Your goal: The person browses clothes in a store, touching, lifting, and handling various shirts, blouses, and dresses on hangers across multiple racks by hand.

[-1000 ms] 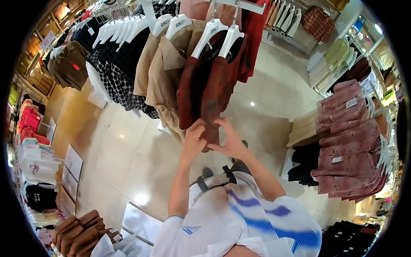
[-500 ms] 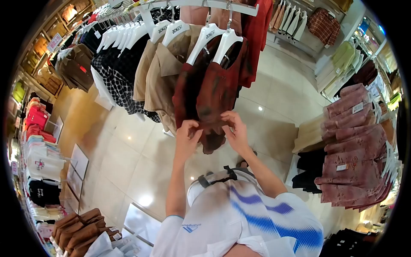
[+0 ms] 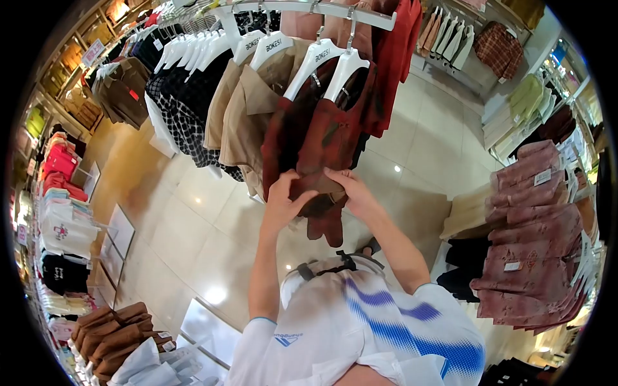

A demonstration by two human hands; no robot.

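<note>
A dark red garment with blurry dark patches [image 3: 328, 138] hangs from a white hanger [image 3: 346, 72] at the front end of the rack. My left hand [image 3: 282, 202] is closed on the left side of its lower part, thumb pointing right. On the right side, my right hand [image 3: 355, 193] pinches the same garment between thumb and fingers. Between my hands the cloth is bunched, and a browner fold shows. Part of the garment dangles below my hands. Just behind it hangs a similar dark red garment [image 3: 275, 143]. Whether it is a top or a dress, I cannot tell.
Beige jackets [image 3: 248, 122] and black checked clothes [image 3: 187, 122] share the white rack bar [image 3: 309, 6]. Pink patterned garments [image 3: 528, 257] hang at right. Brown clothes [image 3: 119, 334] hang at lower left, near a white platform [image 3: 209, 331]. Pale tiles [image 3: 187, 241] cover the floor.
My fingers have closed further on the garment's lower part, and my right hand has shifted slightly down. The cloth between my hands is now folded, with more of it hanging below.
</note>
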